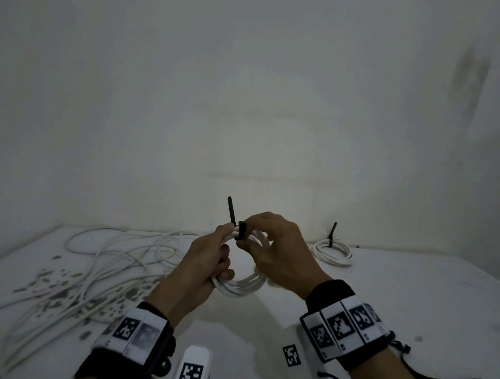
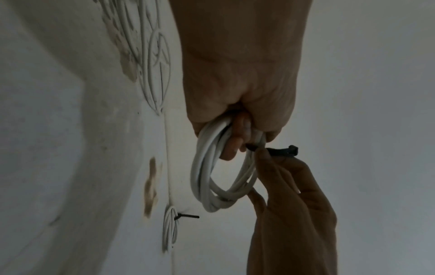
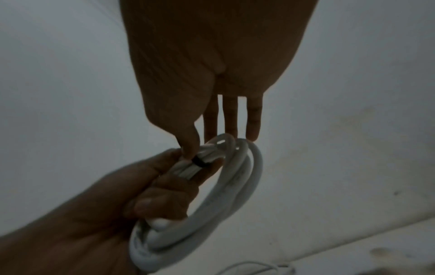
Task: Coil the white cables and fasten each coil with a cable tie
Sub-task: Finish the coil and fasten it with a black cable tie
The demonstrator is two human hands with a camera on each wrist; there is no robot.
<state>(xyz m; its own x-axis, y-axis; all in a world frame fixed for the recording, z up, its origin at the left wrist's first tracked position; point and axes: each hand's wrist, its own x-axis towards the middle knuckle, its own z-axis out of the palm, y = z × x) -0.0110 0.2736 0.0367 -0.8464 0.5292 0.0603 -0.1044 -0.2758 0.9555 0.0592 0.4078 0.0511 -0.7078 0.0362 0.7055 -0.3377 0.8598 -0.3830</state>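
Above the table (image 1: 353,296), left hand (image 1: 201,262) grips the coil (image 1: 246,284), fingers curled through its loops. Right hand (image 1: 277,254) pinches the tie (image 1: 241,231) at the coil's top, other fingers straight. Coil looks light, springy, likely to unwind; hold it beside the tie. Tie looks thin, stiff; pull by its tail.

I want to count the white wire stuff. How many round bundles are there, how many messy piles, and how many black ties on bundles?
Coiled white bundles: 2, one held in the left hand, one on the table.
Messy piles of loose white cable: 1.
Black cable ties on bundles: 2.
Total: 5.
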